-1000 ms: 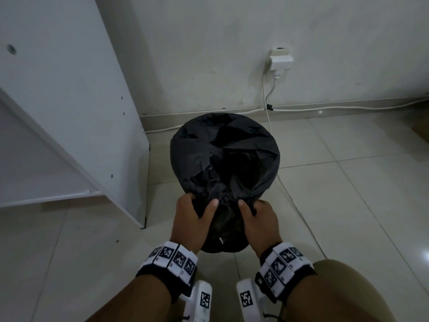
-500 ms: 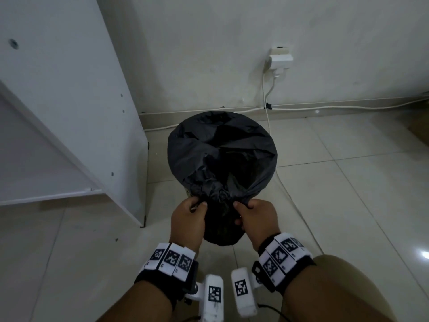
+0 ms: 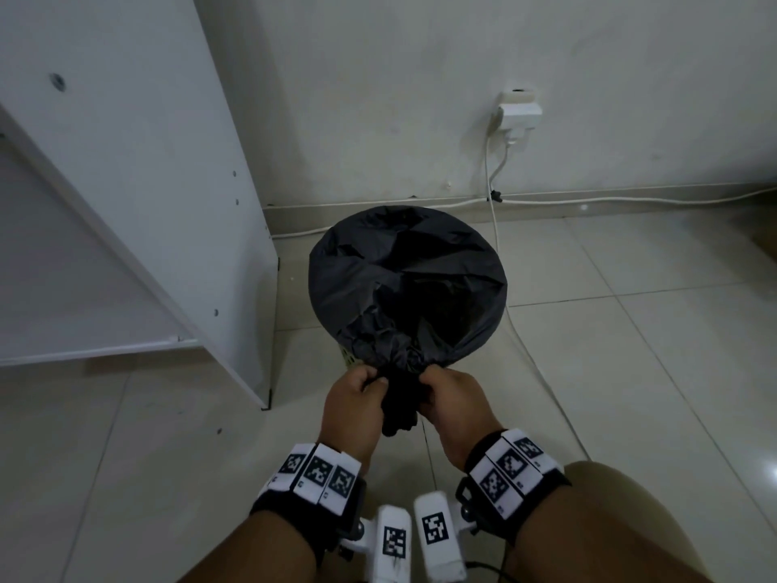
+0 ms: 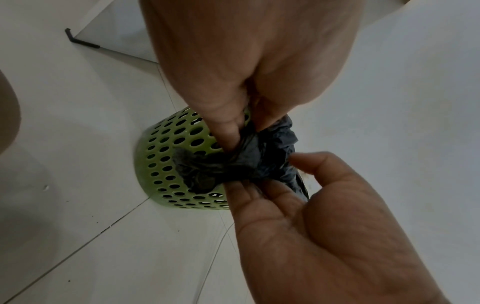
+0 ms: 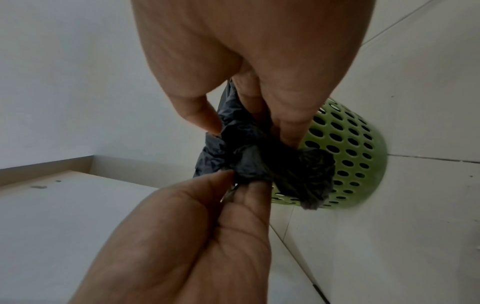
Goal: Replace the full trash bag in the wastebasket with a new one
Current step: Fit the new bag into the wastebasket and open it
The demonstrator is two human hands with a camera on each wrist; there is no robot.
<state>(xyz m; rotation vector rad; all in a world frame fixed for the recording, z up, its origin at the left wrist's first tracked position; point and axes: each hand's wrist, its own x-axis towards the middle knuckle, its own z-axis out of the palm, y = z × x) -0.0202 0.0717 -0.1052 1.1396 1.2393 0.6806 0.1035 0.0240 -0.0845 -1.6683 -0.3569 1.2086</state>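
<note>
Left grip [image 3: 353, 408]: fingers and thumb curled tight, pinching the gathered near edge of the black trash bag [image 3: 405, 288]. Right grip [image 3: 456, 403]: same, thumb and fingers closed on that bunched plastic, just right of the left one. The two grips sit side by side, nearly touching, with the twisted wad of bag between them.

Left wrist view: left grip [image 4: 249, 67] comes from the top, fingertips buried in the dark bag [image 4: 241, 160]; right grip [image 4: 319, 216] enters from below, thumb over the wad. Right wrist view mirrors it: right grip [image 5: 249, 61] on top, left grip [image 5: 187, 236] below, bag [image 5: 259, 162] knotted up between.

Rest of the bag runs away from the grips, stretched over the mouth of the green wastebasket [image 4: 168, 156]. Basket is perforated plastic and stands upright on the tiled floor [image 3: 630, 393], directly beyond and below the grips. In the head view only a sliver of green shows, under the bag just ahead of the left grip. Bag interior too dark to read.

White cabinet panel [image 3: 147, 183] stands left of the left grip, close beside the basket. White cable [image 3: 525, 351] runs along the floor right of the right grip, up to a wall socket [image 3: 519, 115] beyond the basket.
</note>
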